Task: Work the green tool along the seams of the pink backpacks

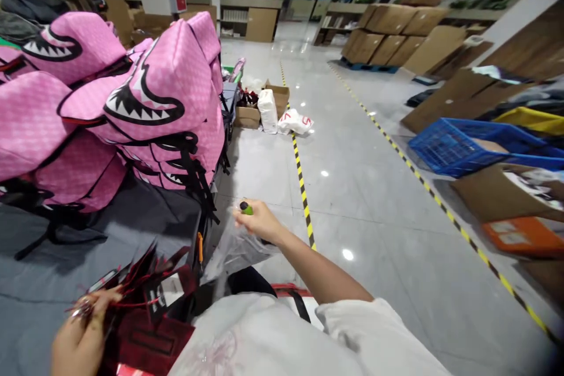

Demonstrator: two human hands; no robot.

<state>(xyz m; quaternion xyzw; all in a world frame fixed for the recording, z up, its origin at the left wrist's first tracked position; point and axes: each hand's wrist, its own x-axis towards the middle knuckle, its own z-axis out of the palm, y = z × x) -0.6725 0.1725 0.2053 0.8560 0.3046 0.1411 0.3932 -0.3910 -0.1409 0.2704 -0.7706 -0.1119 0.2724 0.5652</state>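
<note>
My left hand (83, 329) is closed at the lower left on red cords of a bunch of black hang tags (154, 302). A dark red fabric piece (136, 343) with a stitched rectangle lies beneath the tags. My right hand (259, 223) is closed round a small green tool (247, 210) with a black end; its kind I cannot make out. Clear plastic film (233, 252) hangs below the right hand, apparently pinched by its fingers. Beside the table edge, an orange tool (200, 247) stands upright between my hands.
Pink backpacks (167, 82) with shark-mouth prints are piled on the grey cloth-covered table (145, 229). Open cartons (247, 117) and white bags (295, 122) sit on the floor ahead. Yellow-black tape (304, 194) marks the aisle. A blue crate (453, 147) and stacked boxes (388, 17) stand right.
</note>
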